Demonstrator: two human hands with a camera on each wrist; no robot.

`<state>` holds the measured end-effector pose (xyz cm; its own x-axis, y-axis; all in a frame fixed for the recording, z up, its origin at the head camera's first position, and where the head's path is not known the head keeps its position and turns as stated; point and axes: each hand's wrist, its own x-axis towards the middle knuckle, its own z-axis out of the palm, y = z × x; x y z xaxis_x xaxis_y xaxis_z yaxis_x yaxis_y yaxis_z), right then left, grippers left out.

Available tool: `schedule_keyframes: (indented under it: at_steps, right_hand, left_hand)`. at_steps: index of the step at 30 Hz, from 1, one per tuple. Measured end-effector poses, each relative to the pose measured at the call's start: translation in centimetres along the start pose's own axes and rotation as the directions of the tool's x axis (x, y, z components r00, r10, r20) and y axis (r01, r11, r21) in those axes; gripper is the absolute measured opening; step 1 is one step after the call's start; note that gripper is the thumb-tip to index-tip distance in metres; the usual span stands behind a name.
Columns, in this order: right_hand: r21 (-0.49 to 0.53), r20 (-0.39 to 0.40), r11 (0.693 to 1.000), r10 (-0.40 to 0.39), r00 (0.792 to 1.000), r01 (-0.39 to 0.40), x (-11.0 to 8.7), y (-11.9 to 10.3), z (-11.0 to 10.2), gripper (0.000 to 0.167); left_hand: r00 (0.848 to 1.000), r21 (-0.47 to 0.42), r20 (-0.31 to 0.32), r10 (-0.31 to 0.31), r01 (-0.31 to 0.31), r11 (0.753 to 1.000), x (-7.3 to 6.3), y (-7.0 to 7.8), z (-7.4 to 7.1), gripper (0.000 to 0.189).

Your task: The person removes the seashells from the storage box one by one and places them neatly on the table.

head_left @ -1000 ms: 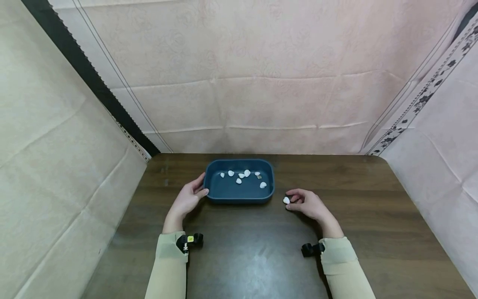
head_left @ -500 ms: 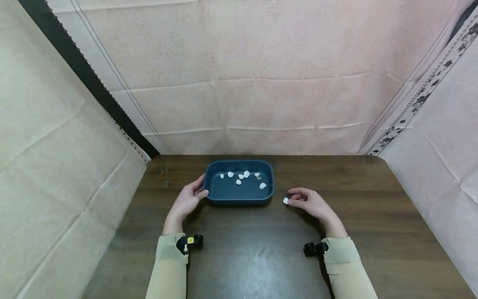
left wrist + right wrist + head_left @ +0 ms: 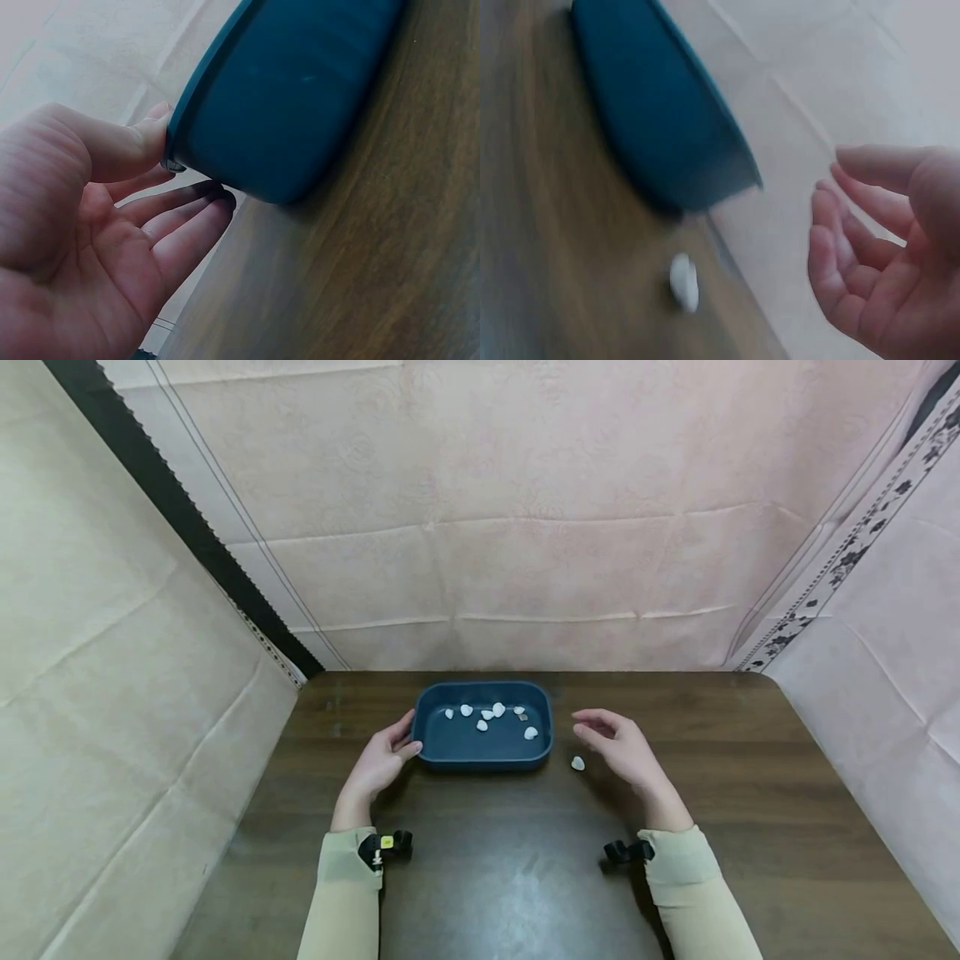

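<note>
A dark blue rectangular tray (image 3: 482,756) rests on the table with several small white pieces inside, shaped like seashells. At its left end my left hand (image 3: 378,766) grips the rim. In the left wrist view the thumb (image 3: 124,150) presses the rim, with the other fingers by the end wall. One more white shell-like piece (image 3: 577,763) lies on the wood just right of the tray; the right wrist view shows this shell (image 3: 683,283) blurred. Above and right of it hovers my right hand (image 3: 618,747), fingers loosely bent, holding nothing.
The brown wooden table (image 3: 480,877) extends around the tray. Pale cloth (image 3: 480,568) hangs behind the table's far edge and along both sides. Black wrist cameras (image 3: 628,852) sit at both sleeves.
My right hand has let go of the white shell-like piece, leaving it on the table, and has lifted slightly away from it. The left hand and the tray stay nearly in place.
</note>
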<state>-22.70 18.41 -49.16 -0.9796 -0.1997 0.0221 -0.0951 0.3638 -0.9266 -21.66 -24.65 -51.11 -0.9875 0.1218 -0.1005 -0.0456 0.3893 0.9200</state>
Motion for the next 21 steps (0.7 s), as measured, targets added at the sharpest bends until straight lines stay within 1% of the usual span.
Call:
schedule_keyframes:
  at_steps: [4, 6, 8, 10, 12, 14, 17, 21]
  right_hand:
    - [0.064, 0.001, 0.997, -0.038, 0.999, 0.038, 1.3, -2.3, 1.9, 0.037]
    - [0.062, 0.023, 0.996, -0.063, 0.998, 0.061, 2.1, -3.4, 3.1, 0.032]
    - [0.027, 0.068, 0.996, -0.092, 0.993, 0.090, 3.0, -4.2, 4.5, 0.027]
    - [-0.032, 0.126, 0.993, -0.110, 0.986, 0.115, 4.0, -4.6, 5.9, 0.026]
    - [-0.092, 0.179, 0.986, -0.119, 0.977, 0.137, 5.3, -4.7, 7.2, 0.026]
    - [-0.140, 0.218, 0.980, -0.110, 0.970, 0.142, 6.7, -4.6, 8.3, 0.027]
    - [-0.200, 0.244, 0.971, -0.080, 0.966, 0.131, 8.6, -4.2, 9.7, 0.028]
    - [-0.269, 0.240, 0.959, -0.023, 0.971, 0.089, 10.1, -3.7, 11.0, 0.029]
  left_hand:
    - [1.000, -0.002, 0.001, -0.002, 0.002, 1.000, 0.1, 0.0, 0.0, 0.066]
    - [1.000, -0.004, 0.002, -0.004, 0.004, 1.000, 0.2, -0.1, 0.0, 0.066]
    - [1.000, -0.006, 0.005, -0.004, 0.004, 1.000, 0.2, -0.1, 0.0, 0.065]
    - [1.000, -0.010, 0.002, -0.007, 0.007, 1.000, 0.2, -0.1, 0.0, 0.065]
    - [1.000, -0.011, 0.003, -0.005, 0.005, 1.000, 0.1, -0.1, -0.1, 0.065]
    - [1.000, -0.008, 0.003, -0.003, 0.003, 1.000, 0.1, -0.1, -0.1, 0.065]
    - [1.000, -0.014, 0.003, 0.001, -0.001, 1.000, 0.1, 0.0, -0.1, 0.065]
    - [1.000, -0.024, 0.005, 0.003, -0.002, 1.000, 0.1, 0.0, 0.0, 0.066]
